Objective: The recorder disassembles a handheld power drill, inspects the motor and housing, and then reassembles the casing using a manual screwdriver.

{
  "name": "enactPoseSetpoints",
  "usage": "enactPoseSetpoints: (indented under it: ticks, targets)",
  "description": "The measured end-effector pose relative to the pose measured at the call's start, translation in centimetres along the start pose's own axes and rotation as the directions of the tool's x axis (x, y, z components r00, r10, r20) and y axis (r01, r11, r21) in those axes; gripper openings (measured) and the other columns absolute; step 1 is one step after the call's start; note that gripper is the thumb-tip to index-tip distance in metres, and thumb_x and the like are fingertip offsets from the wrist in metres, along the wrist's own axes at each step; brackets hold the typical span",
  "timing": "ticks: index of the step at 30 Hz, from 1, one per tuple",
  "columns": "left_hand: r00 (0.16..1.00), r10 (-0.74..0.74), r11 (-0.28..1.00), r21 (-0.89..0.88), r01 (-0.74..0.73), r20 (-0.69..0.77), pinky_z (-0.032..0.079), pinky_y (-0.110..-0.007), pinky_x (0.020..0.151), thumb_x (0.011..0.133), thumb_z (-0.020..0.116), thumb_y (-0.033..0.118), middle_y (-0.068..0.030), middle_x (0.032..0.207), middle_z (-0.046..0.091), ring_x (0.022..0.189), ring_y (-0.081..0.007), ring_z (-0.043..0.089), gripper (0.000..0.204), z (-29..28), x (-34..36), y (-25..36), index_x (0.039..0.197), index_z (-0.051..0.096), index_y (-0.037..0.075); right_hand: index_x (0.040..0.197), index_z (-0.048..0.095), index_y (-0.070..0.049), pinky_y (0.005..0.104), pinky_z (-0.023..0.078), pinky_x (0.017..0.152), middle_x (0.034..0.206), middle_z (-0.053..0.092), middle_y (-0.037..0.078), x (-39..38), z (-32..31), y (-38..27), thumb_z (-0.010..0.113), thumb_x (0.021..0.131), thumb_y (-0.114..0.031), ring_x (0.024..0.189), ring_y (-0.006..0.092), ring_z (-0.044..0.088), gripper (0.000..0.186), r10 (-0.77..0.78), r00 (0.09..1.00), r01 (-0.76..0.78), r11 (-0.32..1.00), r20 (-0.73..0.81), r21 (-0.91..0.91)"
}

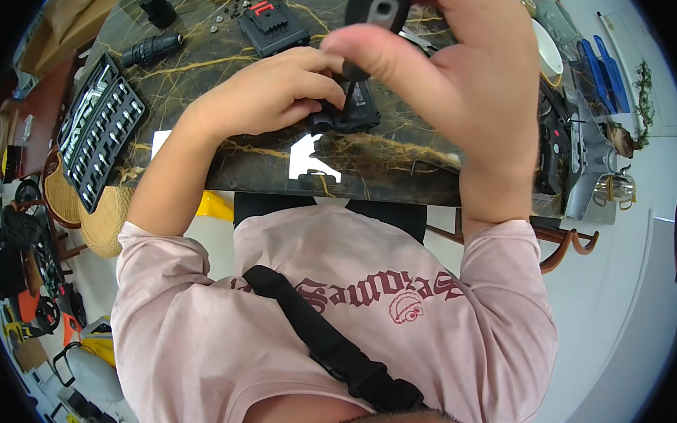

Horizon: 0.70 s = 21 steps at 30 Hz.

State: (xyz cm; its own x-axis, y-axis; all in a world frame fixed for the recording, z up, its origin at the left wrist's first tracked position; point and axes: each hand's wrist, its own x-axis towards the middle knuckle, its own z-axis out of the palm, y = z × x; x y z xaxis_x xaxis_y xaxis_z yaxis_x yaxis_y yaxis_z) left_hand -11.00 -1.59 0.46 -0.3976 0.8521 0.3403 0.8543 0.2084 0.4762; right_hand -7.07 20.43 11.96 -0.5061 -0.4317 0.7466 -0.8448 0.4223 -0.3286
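Holding a driver (377, 8) over a black part (364, 112) on the marbled table (197, 65).
The right hand (471, 88) grips the driver; the left hand (277, 91), curled, steadies the part. Work looks midway: the black pack (274, 29) lies apart, the part seemingly unfinished. Maroon lettering (342, 288) crosses the shirt (195, 326); the part's print is unclear.

Room separates lying cylinder (151, 51) from battery pack (285, 34) (left hand (293, 86) blocks pack's front).

Prob. home rm w/ sofa (65, 13), woven seats (105, 222), glass teapot (616, 189).
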Motion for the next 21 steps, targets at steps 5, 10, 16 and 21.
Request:
enactPoseSetpoints:
  ticks: [5, 10, 16, 21]
  targets:
    - [1.000, -0.022, 1.000, -0.005, 0.022, 0.007, 0.047, -0.042, 0.101, 0.078, 0.069, -0.005, -0.0098, 0.127, 0.061, 0.119, -0.0331, 0.058, 0.029, -0.1, -0.3, 0.0, 0.103, 0.071, 0.008, 0.114, 0.067, -0.003, 0.0330, 0.052, 0.066, 0.091, 0.064, 0.015, 0.5, 1.0, 0.4, 0.079, 0.080, -0.013, 0.073, 0.0263, 0.062, 0.037, 0.041, 0.995, -0.004, 0.931, -0.094, 0.365]
    - [0.998, 0.039, 0.999, 0.002, -0.039, -0.040, 0.047, -0.042, 0.102, 0.080, 0.067, -0.004, -0.0089, 0.129, 0.061, 0.122, -0.0322, 0.057, 0.028, 0.3, -0.2, -0.4, 0.104, 0.071, 0.009, 0.120, 0.068, -0.002, 0.0331, 0.054, 0.070, 0.099, 0.071, 0.014, 0.0, 0.7, 0.1, 0.083, 0.079, -0.018, 0.081, 0.0251, 0.069, 0.046, -0.138, 0.984, 0.151, 0.982, 0.115, -0.113]
    - [0.999, 0.040, 0.999, 0.028, -0.040, -0.025, 0.047, -0.042, 0.103, 0.081, 0.067, -0.002, -0.0087, 0.130, 0.060, 0.122, -0.0319, 0.057, 0.028, 0.5, -0.2, -0.6, 0.106, 0.071, 0.010, 0.116, 0.069, -0.001, 0.0318, 0.055, 0.071, 0.097, 0.072, 0.013, -0.3, 2.7, -0.9, 0.084, 0.078, -0.021, 0.082, 0.0244, 0.070, 0.045, -0.119, 0.992, 0.108, 0.974, -0.044, -0.197]
    - [1.000, 0.001, 1.000, 0.013, -0.001, 0.029, 0.047, -0.041, 0.103, 0.080, 0.068, -0.003, -0.0085, 0.129, 0.061, 0.121, -0.0317, 0.058, 0.028, -0.1, 0.1, -0.2, 0.105, 0.072, 0.009, 0.113, 0.070, 0.000, 0.0310, 0.055, 0.071, 0.096, 0.073, 0.012, -0.3, 1.2, -2.2, 0.085, 0.077, -0.023, 0.083, 0.0239, 0.071, 0.045, -0.090, 0.984, 0.044, 0.959, -0.152, -0.280]
